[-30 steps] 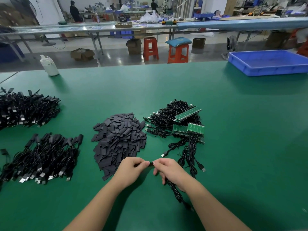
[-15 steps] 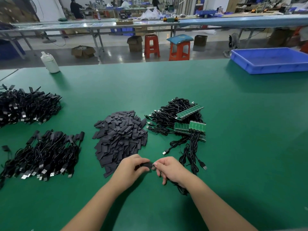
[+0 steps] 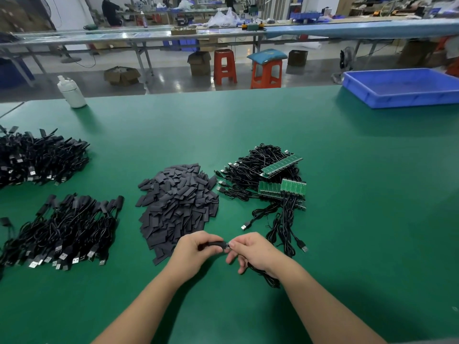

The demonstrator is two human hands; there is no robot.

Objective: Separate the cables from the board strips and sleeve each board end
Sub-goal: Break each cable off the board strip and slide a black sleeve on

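My left hand (image 3: 192,252) pinches a black sleeve (image 3: 215,244) at the near middle of the green table. My right hand (image 3: 253,252) pinches the small board end (image 3: 227,245) of a black cable (image 3: 264,276) right at the sleeve's mouth; the cable loops under my right wrist. A heap of flat dark sleeves (image 3: 177,202) lies just beyond my left hand. Green board strips (image 3: 283,165) with attached black cables (image 3: 250,167) sit to the right of that heap.
Two piles of sleeved black USB cables lie on the left, one near (image 3: 64,232) and one farther back (image 3: 37,157). A white bottle (image 3: 72,91) stands at the far left edge. A blue tray (image 3: 402,86) sits at the far right.
The sleeve has slid further over the board end between my hands, and more of it now shows. My hands and the trailing cable shifted slightly; the cable drew in under my right wrist.
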